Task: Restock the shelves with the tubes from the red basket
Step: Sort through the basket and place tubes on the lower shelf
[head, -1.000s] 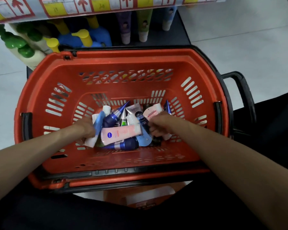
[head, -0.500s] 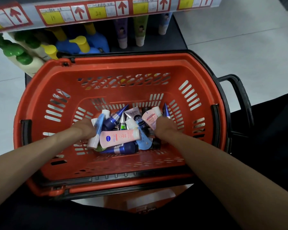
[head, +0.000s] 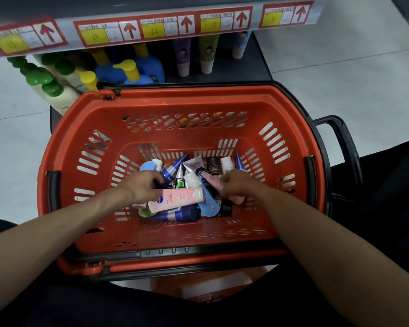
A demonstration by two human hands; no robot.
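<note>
The red basket (head: 175, 96) stands on the floor in front of me, with several tubes heaped on its bottom. A pink tube (head: 180, 198) lies across the top of the heap, above a dark blue one (head: 180, 214). My left hand (head: 141, 186) is down in the heap, its fingers curled round the lower end of a dark blue tube (head: 172, 169). My right hand (head: 240, 185) grips a pale pink tube (head: 214, 184), whose end sticks out below the palm. Beyond the basket, three tubes (head: 183, 55) stand on the low shelf.
A shelf edge with red and yellow price labels (head: 151, 29) overhangs the low shelf. Bottles with green caps (head: 45, 83) and blue bottles with yellow caps (head: 132, 72) stand at the back left. The basket's black handle (head: 340, 142) juts out right. An orange box (head: 210, 284) lies below the basket.
My left hand has moved right from the light blue tube onto the dark blue one. My right hand has closed over the pale pink tube. The basket sits lower in view.
</note>
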